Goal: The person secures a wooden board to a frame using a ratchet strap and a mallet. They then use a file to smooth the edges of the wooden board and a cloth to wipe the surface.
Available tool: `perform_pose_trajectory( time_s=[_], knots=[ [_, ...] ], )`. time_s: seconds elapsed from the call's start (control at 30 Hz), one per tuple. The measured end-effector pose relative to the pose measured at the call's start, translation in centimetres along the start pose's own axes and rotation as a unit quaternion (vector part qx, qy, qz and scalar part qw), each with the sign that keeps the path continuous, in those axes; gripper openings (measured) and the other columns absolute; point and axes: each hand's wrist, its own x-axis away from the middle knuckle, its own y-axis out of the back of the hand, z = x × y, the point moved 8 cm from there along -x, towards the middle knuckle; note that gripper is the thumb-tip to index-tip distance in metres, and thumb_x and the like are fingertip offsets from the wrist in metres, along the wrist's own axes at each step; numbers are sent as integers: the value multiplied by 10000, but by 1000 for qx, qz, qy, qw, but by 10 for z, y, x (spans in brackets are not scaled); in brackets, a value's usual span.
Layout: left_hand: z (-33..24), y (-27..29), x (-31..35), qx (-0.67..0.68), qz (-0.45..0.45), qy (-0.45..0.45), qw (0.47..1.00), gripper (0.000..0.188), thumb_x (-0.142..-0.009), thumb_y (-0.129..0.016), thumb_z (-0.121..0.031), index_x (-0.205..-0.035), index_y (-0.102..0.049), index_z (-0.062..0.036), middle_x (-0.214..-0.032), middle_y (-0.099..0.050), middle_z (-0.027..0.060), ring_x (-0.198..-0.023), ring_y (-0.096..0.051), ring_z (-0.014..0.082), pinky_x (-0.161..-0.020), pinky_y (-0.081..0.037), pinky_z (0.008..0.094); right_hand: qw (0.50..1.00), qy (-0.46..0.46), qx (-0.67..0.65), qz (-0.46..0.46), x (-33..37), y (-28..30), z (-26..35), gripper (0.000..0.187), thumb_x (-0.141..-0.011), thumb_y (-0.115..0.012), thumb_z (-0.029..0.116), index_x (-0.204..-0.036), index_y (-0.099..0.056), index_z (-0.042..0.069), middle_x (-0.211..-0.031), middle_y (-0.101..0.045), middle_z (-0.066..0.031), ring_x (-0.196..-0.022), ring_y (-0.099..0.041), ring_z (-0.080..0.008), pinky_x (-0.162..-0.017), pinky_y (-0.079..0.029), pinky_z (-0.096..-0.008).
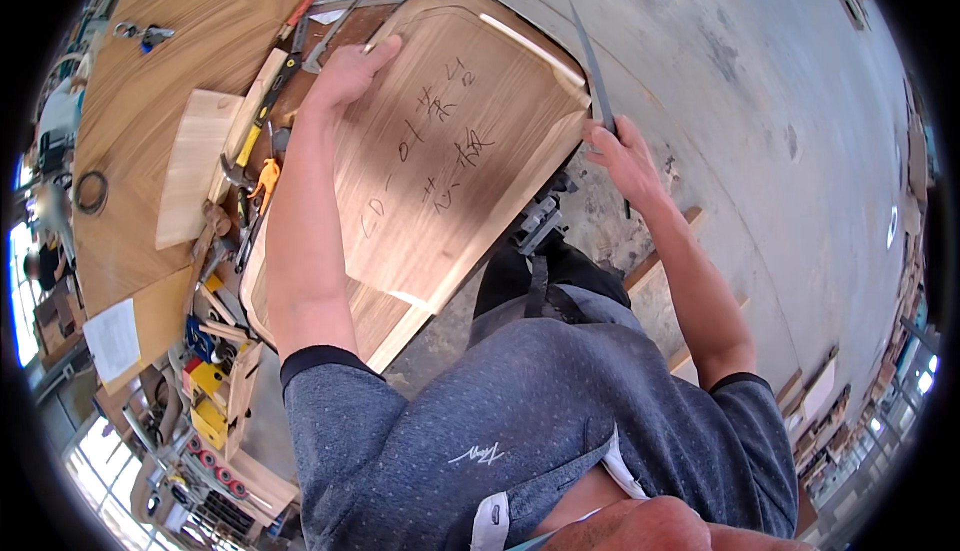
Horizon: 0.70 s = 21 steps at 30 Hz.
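A large wooden panel [420, 181] with rounded corners and dark handwritten marks lies in front of me, slanting from the far middle to the near left. My left hand [352, 73] grips its left edge near the far end, thumb on top; the fingers beneath are partly hidden. At the panel's right edge, my right hand [630, 163] is closed around a long, tapering grey file [590, 61]. The file's point is directed away from me, and its dark lower end sticks out below the hand. A pale strip [530, 48] runs along the panel's far right edge.
Left of the panel lie a yellow-and-black hammer [262, 116], an orange tool [266, 183] and a metal square [345, 26]. Beyond them is a large veneered board [130, 181] with a paper sheet [113, 339]. A metal clamp [540, 223] sits below the panel's right edge. Wooden strips [665, 251] lie at right.
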Motion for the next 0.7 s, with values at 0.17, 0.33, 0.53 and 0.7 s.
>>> perform_pose_trajectory(
  time_s=[0.17,0.33,0.53,0.7],
  knots=[
    [61,-34,-14,129,78,88,985,741,-949,-682,-631,-1269,-700,37,-1210,-738,129,-1110,-674,188,-981,-495,336,966,-33,-251,45,8,-38,33,244,-1023,-565,191,-1185,-518,15,-1003,-604,-56,-855,-648,-175,-851,-612,-407],
    [57,-38,-8,166,84,50,981,716,-945,-712,-598,-1267,-698,41,-1219,-735,111,-1104,-667,161,-985,-489,318,976,-53,-209,19,0,-42,9,194,-1013,-586,150,-1130,-497,22,-932,-582,-39,-853,-659,-171,-853,-619,-406],
    [20,-10,10,34,14,-17,999,759,-912,-727,-626,-1249,-702,53,-1143,-743,127,-1029,-667,195,-955,-488,341,974,-80,-210,-31,4,-53,-10,174,-996,-590,131,-1089,-488,25,-939,-590,-64,-875,-675,-207,-888,-615,-417],
    [-42,31,65,-169,-108,-74,977,739,-897,-694,-666,-1094,-715,46,-1017,-739,255,-982,-711,360,-866,-527,443,972,-60,-226,-21,3,-63,-4,167,-994,-580,153,-1085,-499,38,-975,-601,-80,-892,-676,-215,-849,-610,-394]
  ],
)
